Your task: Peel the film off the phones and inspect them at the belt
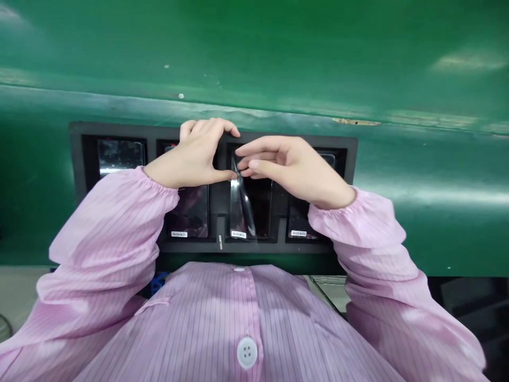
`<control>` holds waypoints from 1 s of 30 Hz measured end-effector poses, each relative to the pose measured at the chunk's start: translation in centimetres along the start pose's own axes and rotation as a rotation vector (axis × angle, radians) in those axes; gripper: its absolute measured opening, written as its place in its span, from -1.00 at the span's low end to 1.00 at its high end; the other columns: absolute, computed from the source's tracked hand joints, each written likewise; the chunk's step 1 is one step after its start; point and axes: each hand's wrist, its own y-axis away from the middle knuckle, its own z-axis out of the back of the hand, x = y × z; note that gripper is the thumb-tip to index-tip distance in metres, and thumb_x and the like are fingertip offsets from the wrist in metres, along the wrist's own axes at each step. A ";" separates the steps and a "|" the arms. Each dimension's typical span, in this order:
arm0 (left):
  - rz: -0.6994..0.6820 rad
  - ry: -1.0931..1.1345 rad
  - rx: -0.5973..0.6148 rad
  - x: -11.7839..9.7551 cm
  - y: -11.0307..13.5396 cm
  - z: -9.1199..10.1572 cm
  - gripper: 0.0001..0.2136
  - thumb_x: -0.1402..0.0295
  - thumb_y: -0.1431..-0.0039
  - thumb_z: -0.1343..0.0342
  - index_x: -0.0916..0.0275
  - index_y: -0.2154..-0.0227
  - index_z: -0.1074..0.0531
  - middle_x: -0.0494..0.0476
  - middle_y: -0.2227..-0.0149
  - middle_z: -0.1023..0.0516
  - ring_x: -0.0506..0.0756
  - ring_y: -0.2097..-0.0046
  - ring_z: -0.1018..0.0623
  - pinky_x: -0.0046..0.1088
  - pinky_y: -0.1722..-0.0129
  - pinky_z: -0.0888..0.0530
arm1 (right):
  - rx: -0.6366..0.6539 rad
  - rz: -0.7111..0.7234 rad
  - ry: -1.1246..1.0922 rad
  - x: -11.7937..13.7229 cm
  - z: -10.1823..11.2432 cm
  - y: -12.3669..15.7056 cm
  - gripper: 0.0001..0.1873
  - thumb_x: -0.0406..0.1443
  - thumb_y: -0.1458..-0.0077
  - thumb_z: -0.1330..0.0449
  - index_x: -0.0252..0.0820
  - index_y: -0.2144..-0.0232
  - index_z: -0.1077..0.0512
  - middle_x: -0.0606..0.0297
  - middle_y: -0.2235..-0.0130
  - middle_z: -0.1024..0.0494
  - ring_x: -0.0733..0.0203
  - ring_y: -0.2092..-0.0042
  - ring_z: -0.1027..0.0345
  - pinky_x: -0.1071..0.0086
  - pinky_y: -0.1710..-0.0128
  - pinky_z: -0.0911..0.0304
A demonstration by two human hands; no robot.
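A black tray (191, 247) lies across the green bench, with flat dark glass panels like phone screens in its slots. On one panel (260, 212) near the middle, a clear film (243, 204) stands up in a bright fold along its length. My left hand (201, 151) rests over the tray's far edge with fingers spread, its thumb tip touching the panel's upper left by the film. My right hand (292, 164) comes from the right, thumb and fingers closed together at the film's raised upper edge. What lies between those fingertips is partly hidden.
A dark panel (121, 154) sits in the leftmost slot. Another panel (191, 212) lies under my left wrist, and one (299, 217) under my right. Small white labels mark several panels. The green bench (417, 175) has a raised ledge behind the tray.
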 end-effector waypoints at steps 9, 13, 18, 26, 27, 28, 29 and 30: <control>0.023 -0.027 0.043 -0.3 -0.1 0.1 -0.28 0.01 -0.04 -0.21 0.10 -0.24 -0.14 0.24 -0.16 -0.34 0.35 -0.21 -0.31 0.01 -0.22 -0.10 | -0.406 0.247 0.840 -1.4 9.4 5.4 -0.90 -0.33 -0.13 -0.23 -0.14 0.31 -0.57 0.29 0.36 -0.58 0.20 0.36 -0.41 0.25 0.29 -0.31; 0.038 -0.042 0.059 -0.2 -0.2 -0.1 -0.25 -0.02 -0.05 -0.18 0.08 -0.27 -0.12 0.24 -0.17 -0.34 0.36 -0.20 -0.32 0.00 -0.21 -0.11 | -0.450 0.305 1.208 -4.4 10.6 6.2 -0.84 -0.30 -0.13 -0.18 -0.17 0.30 -0.57 0.24 0.39 -0.51 0.11 0.30 -0.33 0.17 0.21 -0.17; 0.043 -0.063 0.065 0.0 -0.1 -0.3 -0.26 -0.05 -0.06 -0.14 0.07 -0.28 -0.11 0.23 -0.17 -0.34 0.36 -0.20 -0.33 0.01 -0.21 -0.11 | -0.420 0.321 1.360 -5.5 7.9 5.9 -0.72 -0.22 -0.22 -0.17 -0.17 0.06 -0.51 0.19 0.23 -0.51 0.07 0.19 -0.31 0.14 0.10 -0.08; 0.047 -0.053 0.065 0.1 0.0 -0.3 -0.28 -0.02 -0.07 -0.16 0.01 -0.28 -0.12 0.25 -0.16 -0.35 0.38 -0.18 -0.34 0.07 -0.19 -0.13 | -0.421 0.314 1.385 -5.5 6.9 5.1 -0.73 -0.14 -0.30 -0.14 -0.16 0.08 -0.46 0.22 0.24 -0.55 0.09 0.21 -0.30 0.16 0.08 -0.01; 0.046 -0.056 0.066 0.2 0.0 -0.3 -0.28 -0.02 -0.07 -0.17 0.00 -0.28 -0.11 0.25 -0.16 -0.35 0.38 -0.18 -0.35 0.08 -0.19 -0.14 | -0.417 0.312 1.382 -5.5 7.0 5.2 -0.73 -0.15 -0.30 -0.13 -0.16 0.06 -0.46 0.22 0.24 -0.55 0.09 0.22 -0.31 0.17 0.08 -0.02; 0.045 -0.060 0.064 0.2 0.0 -0.3 -0.28 -0.01 -0.07 -0.17 0.00 -0.28 -0.11 0.24 -0.16 -0.34 0.38 -0.18 -0.35 0.08 -0.19 -0.14 | -0.412 0.313 1.369 -5.5 7.1 5.2 -0.74 -0.16 -0.30 -0.14 -0.15 0.06 -0.46 0.23 0.25 -0.55 0.10 0.22 -0.31 0.17 0.09 -0.02; 0.044 -0.064 0.064 0.1 0.0 -0.3 -0.28 -0.01 -0.07 -0.17 0.00 -0.28 -0.11 0.24 -0.17 -0.34 0.37 -0.18 -0.35 0.08 -0.19 -0.14 | -0.401 0.315 1.346 -5.5 7.2 5.3 -0.76 -0.18 -0.30 -0.14 -0.14 0.06 -0.46 0.24 0.26 -0.56 0.11 0.23 -0.32 0.17 0.09 -0.04; 0.045 -0.068 0.063 0.1 0.0 -0.2 -0.28 -0.01 -0.07 -0.18 -0.01 -0.28 -0.11 0.22 -0.17 -0.34 0.37 -0.18 -0.35 0.08 -0.19 -0.15 | -0.387 0.322 1.315 -5.4 7.4 5.3 -0.79 -0.21 -0.29 -0.15 -0.14 0.08 -0.47 0.24 0.27 -0.56 0.12 0.24 -0.33 0.18 0.10 -0.05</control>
